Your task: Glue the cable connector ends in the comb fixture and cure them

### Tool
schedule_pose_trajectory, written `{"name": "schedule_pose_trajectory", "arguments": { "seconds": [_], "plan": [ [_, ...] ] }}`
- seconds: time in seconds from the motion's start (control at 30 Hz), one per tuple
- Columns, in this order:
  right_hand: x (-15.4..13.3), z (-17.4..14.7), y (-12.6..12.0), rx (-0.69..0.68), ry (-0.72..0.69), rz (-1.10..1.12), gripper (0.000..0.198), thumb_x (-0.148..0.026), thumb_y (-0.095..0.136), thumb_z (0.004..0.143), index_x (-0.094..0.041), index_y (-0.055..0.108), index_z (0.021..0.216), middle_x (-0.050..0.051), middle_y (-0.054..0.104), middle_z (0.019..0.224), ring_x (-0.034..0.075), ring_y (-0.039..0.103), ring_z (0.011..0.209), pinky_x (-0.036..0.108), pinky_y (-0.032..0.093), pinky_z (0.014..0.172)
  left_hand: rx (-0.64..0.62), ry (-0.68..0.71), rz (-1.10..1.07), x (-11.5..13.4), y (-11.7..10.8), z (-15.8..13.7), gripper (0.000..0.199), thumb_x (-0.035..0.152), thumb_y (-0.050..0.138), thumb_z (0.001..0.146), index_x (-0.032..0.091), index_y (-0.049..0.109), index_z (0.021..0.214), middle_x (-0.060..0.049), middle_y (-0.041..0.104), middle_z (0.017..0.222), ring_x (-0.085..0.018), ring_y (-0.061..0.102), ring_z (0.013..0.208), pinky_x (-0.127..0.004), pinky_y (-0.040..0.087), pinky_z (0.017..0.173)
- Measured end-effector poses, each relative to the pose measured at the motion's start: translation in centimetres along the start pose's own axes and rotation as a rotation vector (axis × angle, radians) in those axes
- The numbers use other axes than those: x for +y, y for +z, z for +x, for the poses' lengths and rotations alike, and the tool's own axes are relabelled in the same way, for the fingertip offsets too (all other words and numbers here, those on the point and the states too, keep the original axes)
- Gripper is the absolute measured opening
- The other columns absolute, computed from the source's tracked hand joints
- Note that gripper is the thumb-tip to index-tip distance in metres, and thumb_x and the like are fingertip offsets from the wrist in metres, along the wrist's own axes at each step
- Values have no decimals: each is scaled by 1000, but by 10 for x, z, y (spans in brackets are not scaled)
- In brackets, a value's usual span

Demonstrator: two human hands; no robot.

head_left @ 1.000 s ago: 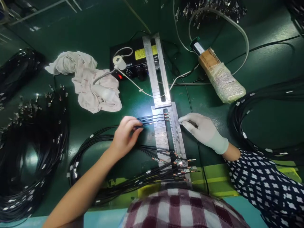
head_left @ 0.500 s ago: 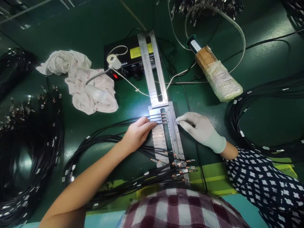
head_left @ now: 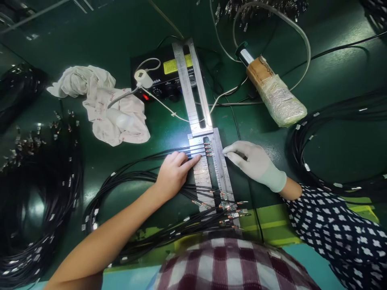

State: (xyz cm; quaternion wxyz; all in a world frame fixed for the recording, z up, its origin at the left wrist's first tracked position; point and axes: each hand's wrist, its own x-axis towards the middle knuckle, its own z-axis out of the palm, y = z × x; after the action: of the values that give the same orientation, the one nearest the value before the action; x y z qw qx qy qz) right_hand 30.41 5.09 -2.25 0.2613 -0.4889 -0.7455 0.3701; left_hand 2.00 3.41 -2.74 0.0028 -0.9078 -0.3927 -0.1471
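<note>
A slotted metal jig (head_left: pixel 203 171) lies on the bench, and several black cables (head_left: pixel 198 148) run across its upper part in a row. Their bare ends carry small metal connectors (head_left: pixel 208 149) over the slot. My bare left hand (head_left: pixel 173 173) is closed at the lowest of these cables, one digit stretched along it onto the jig, the other fingers curled. At the jig's right edge is my right hand (head_left: pixel 255 165), in a white glove, thumb and forefinger pinched together. What sits between those fingertips is too small to make out.
More cables with connector ends (head_left: pixel 232 215) lie over the jig's near end. Behind stands a black control box (head_left: pixel 166 86); a white cloth (head_left: pixel 121 117) is left of it. A wrapped dispenser barrel (head_left: pixel 272 88) lies to the right. Cable bundles (head_left: pixel 39 225) fill the left side.
My left hand has shifted slightly down and left, and one digit now reaches out straighter along the cable. My right hand stays pinched at the jig's edge. The view has moved slightly.
</note>
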Motion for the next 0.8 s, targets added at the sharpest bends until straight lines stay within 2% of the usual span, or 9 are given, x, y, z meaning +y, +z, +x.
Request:
{"name": "schedule_pose_trajectory", "arguments": {
  "seconds": [0.1, 0.17, 0.3, 0.37, 0.47, 0.57, 0.63, 0.73, 0.8],
  "plan": [
    [0, 1, 1, 2, 8, -7, 16, -27, 55, 97, -26, 71, 98, -2, 73, 96, 18, 65, 83, 33, 48, 78, -79, -45, -53, 1, 3, -7, 41, 14, 38, 100, 19, 56, 136, -6, 59, 87, -18, 46, 77, -31, 38, 68],
    [0, 0, 2, 13, 15, -8, 17, -27, 55, 96, -25, 71, 98, -2, 73, 95, 17, 63, 78, 33, 47, 75, -102, -83, -117, 0, 0, -8, 41, 16, 36, 101, 20, 55, 136, -6, 59, 89, -18, 48, 80, -31, 39, 70],
    [-1, -10, 2, 36, -40, 2, 18, -26, 53, 97, -23, 71, 98, 0, 73, 96, 19, 64, 85, 34, 48, 79, -174, -167, -388, 9, -15, -10, 35, 26, 44, 101, 20, 51, 136, -6, 61, 95, -18, 53, 88, -33, 43, 80],
    [-2, -16, 3, 35, -87, -2, 18, -26, 53, 97, -24, 71, 98, 0, 73, 97, 20, 65, 91, 35, 48, 84, -232, -177, -541, 20, -22, -14, 33, 30, 50, 100, 20, 51, 131, -6, 61, 101, -18, 54, 94, -34, 45, 85],
    [-3, -21, 4, 30, -103, -16, 18, -26, 53, 97, -24, 71, 99, 1, 74, 98, 20, 65, 93, 36, 47, 86, -279, -151, -642, 37, -26, -17, 20, 27, 48, 100, 20, 60, 113, -8, 60, 103, -19, 53, 97, -34, 45, 87],
    [-3, -19, 4, 17, -58, -21, 19, -27, 53, 97, -24, 71, 100, 1, 74, 98, 21, 65, 91, 36, 49, 83, -235, -174, -735, 45, -23, -14, 15, 23, 49, 99, 19, 63, 96, -6, 61, 96, -17, 55, 94, -32, 46, 85],
    [-3, -18, 3, 11, -46, -23, 19, -28, 52, 97, -24, 71, 100, 1, 74, 99, 21, 66, 90, 36, 49, 81, -161, -232, -784, 43, -21, -10, 13, 22, 51, 98, 19, 62, 93, -5, 63, 92, -16, 57, 90, -31, 48, 82],
    [-2, -17, 2, 11, -55, -27, 18, -27, 53, 97, -25, 71, 99, 1, 74, 99, 21, 66, 92, 36, 50, 84, -9, -330, -691, 32, -18, -6, 11, 22, 51, 98, 19, 61, 97, -3, 63, 89, -14, 58, 84, -28, 49, 76],
    [-2, -17, 1, 8, -47, -31, 18, -26, 53, 97, -25, 71, 99, 0, 74, 99, 20, 66, 92, 35, 50, 84, 33, -315, -576, 23, -17, -6, 13, 20, 49, 98, 19, 62, 101, -3, 62, 90, -14, 59, 85, -27, 49, 76]
  ]
}}
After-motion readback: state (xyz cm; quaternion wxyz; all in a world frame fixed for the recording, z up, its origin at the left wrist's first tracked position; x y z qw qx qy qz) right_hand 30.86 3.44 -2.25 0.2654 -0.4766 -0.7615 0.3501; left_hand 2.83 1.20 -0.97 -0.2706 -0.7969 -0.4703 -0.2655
